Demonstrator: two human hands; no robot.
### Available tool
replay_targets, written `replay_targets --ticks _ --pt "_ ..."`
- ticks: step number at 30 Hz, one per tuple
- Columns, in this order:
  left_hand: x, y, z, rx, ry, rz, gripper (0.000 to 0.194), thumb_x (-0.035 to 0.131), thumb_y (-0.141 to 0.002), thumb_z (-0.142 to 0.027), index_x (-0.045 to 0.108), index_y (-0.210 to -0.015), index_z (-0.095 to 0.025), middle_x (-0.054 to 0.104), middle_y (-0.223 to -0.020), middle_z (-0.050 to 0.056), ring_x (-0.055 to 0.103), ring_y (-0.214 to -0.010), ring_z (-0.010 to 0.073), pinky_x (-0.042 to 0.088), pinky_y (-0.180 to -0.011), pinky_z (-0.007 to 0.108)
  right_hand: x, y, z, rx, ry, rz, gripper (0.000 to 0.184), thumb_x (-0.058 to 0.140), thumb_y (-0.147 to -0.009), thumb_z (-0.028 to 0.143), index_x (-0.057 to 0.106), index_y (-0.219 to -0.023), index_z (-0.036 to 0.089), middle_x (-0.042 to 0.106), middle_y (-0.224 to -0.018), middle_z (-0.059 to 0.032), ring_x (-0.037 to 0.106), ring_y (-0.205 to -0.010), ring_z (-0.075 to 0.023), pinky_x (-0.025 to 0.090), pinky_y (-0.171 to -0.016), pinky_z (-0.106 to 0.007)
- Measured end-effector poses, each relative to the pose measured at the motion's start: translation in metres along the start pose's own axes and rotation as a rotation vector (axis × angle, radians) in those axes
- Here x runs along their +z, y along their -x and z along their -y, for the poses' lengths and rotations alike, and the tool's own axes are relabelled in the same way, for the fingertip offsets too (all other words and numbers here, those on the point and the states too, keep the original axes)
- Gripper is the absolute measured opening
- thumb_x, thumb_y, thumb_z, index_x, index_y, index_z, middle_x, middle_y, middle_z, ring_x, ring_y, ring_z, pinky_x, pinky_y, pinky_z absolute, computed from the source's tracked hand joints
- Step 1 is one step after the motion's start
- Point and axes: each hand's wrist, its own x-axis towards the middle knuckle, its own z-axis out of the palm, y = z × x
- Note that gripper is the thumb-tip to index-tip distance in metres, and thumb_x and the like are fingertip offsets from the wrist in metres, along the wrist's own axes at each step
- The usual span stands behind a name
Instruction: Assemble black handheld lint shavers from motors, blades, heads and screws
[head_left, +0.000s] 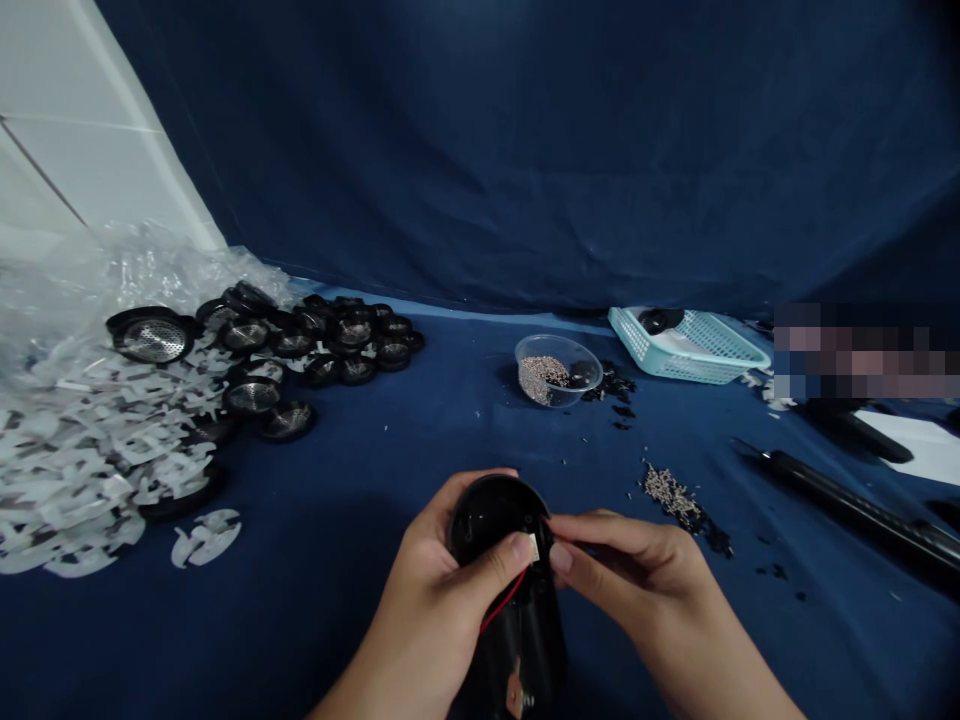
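My left hand (pixel 435 590) is wrapped round a black cylindrical plastic housing (pixel 495 520), with the thumb lying across its open rim. A red wire (pixel 501 604) runs down from the rim along the housing's side. My right hand (pixel 630 565) meets it from the right, thumb and forefinger pinched on a small white piece (pixel 534 546) at the rim. The lower part of the housing is hidden between my wrists.
A heap of black round speaker parts with metal mesh (pixel 300 345) lies at the left beside white cut-out scraps (pixel 97 470) and crumpled clear plastic (pixel 90 280). A clear bowl of small screws (pixel 556 370), loose screws (pixel 669 492), a turquoise basket (pixel 690 345) and a black tool (pixel 847 505) lie to the right.
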Motion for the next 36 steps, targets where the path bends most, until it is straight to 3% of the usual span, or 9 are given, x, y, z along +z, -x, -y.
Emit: replay_targets --ticks 4,9,16,20,28,36 --pt "0.002 0.0 -0.003 -0.005 0.034 0.048 0.035 0.077 -0.072 -0.027 0.062 -0.104 -0.021 0.069 -0.081 0.001 0.069 -0.069 0.0177 0.056 -0.071 0.03 -0.001 -0.002 0.004 0.069 -0.106 0.012 0.015 0.079 -0.072 0.035 0.078 -0.085 0.028 0.072 -0.076 -0.0017 0.065 -0.069 -0.0141 0.056 -0.068 -0.025" --pt "0.002 0.0 -0.003 -0.011 -0.014 -0.006 0.035 0.078 -0.071 -0.027 0.063 -0.103 -0.022 0.069 -0.086 0.002 0.069 -0.078 0.018 0.055 -0.072 0.025 -0.002 -0.002 0.004 0.173 -0.16 -0.015 0.024 0.086 -0.062 0.036 0.078 -0.081 0.023 0.072 -0.072 -0.0037 0.065 -0.067 -0.0152 0.055 -0.068 -0.028" --pt "0.0 0.001 -0.004 -0.083 -0.003 -0.021 0.044 0.081 -0.067 -0.031 0.062 -0.107 -0.028 0.063 -0.074 -0.003 0.066 -0.073 0.0145 0.052 -0.065 0.022 0.0 -0.002 0.0 0.092 -0.129 -0.027 0.021 0.084 -0.064 0.038 0.078 -0.082 0.03 0.074 -0.08 -0.0024 0.067 -0.076 -0.0178 0.056 -0.073 -0.031" --pt "-0.001 0.002 -0.004 -0.09 0.006 -0.017 0.047 0.082 -0.066 -0.031 0.062 -0.109 -0.028 0.065 -0.079 -0.002 0.066 -0.079 0.0169 0.052 -0.069 0.024 0.0 0.0 0.0 0.043 -0.133 -0.028 0.015 0.083 -0.067 0.034 0.078 -0.08 0.032 0.072 -0.079 0.0004 0.065 -0.074 -0.0126 0.053 -0.07 -0.022" --pt "-0.001 0.002 -0.003 -0.081 -0.046 0.018 0.043 0.081 -0.067 -0.033 0.062 -0.106 -0.028 0.062 -0.078 -0.003 0.066 -0.079 0.0171 0.052 -0.067 0.023 -0.003 -0.001 0.003 0.201 -0.313 0.059 0.016 0.086 -0.063 0.024 0.077 -0.076 0.026 0.067 -0.066 0.0034 0.059 -0.065 -0.0075 0.048 -0.067 -0.019" --pt "-0.002 0.0 -0.005 -0.079 -0.049 0.122 0.038 0.077 -0.072 -0.027 0.06 -0.106 -0.025 0.066 -0.081 -0.002 0.069 -0.073 0.0182 0.054 -0.074 0.031 -0.01 -0.009 -0.005 0.286 -0.415 0.204 0.016 0.084 -0.064 0.02 0.074 -0.076 0.02 0.065 -0.065 0.0023 0.059 -0.06 -0.0072 0.046 -0.063 -0.018"
